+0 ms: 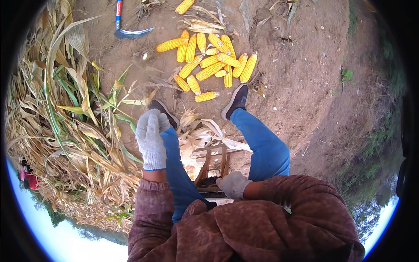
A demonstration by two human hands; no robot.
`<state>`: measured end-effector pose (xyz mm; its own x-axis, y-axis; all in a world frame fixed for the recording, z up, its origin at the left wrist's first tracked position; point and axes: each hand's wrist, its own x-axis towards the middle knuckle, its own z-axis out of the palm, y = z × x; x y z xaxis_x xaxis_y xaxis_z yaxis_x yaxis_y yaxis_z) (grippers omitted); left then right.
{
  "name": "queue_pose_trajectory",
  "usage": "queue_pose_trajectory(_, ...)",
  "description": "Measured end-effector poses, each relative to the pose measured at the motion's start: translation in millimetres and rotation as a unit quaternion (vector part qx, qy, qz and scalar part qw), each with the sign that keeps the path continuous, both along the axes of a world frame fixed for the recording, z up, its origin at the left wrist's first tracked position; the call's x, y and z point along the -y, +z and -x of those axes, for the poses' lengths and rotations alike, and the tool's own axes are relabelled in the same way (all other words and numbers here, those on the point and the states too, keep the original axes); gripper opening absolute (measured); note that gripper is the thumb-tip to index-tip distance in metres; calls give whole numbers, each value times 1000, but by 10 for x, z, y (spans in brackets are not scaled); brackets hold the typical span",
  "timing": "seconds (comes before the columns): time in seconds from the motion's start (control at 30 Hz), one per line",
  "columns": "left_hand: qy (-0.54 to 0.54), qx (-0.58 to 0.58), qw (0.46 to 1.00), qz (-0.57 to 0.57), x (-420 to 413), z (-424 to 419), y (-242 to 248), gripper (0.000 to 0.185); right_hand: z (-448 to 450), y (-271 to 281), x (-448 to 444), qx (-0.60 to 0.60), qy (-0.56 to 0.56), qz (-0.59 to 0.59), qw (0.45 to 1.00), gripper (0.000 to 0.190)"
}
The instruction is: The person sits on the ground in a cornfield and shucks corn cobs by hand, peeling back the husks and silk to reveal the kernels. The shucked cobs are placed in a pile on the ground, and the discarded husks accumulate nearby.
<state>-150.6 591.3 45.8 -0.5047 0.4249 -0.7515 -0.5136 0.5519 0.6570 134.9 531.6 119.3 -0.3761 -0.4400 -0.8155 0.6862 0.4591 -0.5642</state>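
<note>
My left hand point(151, 140), in a pale knitted glove, is raised above my left shoe and beside the corn stalks. Its fingers look bent, and I see nothing held in it; the palm side is hidden. Between my legs my gloved right hand point(234, 185) grips the near edge of a small wooden stool point(223, 160) with a slatted frame. Part of that grip is hidden by the hand itself. Beyond my shoes lies a loose pile of husked yellow corn cobs point(210, 71) on bare soil.
A sickle point(134, 33) with a blue and red handle lies at the upper left. Dry corn stalks point(81, 131) are heaped along the left side. Loose husks point(196, 137) lie between my feet. One more cob point(185, 6) sits at the top edge. Green plants point(370, 154) border the right.
</note>
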Motion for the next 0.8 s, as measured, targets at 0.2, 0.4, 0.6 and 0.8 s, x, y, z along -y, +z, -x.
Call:
queue_pose_trajectory(0.2, -20, -19, 999, 15, -187, 71, -247, 28, -333, -1213, -96, -71, -102, -130, 984, 19)
queue_pose_trajectory(0.4, -22, -5, 999, 27, -202, 83, -645, 29, -707, -2058, -246, -11, -67, -113, 991, 25)
queue_pose_trajectory(0.6, -51, -2, 998, 39, -95, 152, -912, 28, -741, -2256, 389, 86, -27, -102, 991, 27)
queue_pose_trajectory(0.8, -29, 6, 999, 32, -237, 196, -928, 30, -607, -2010, 427, 51, -56, -53, 996, 33)
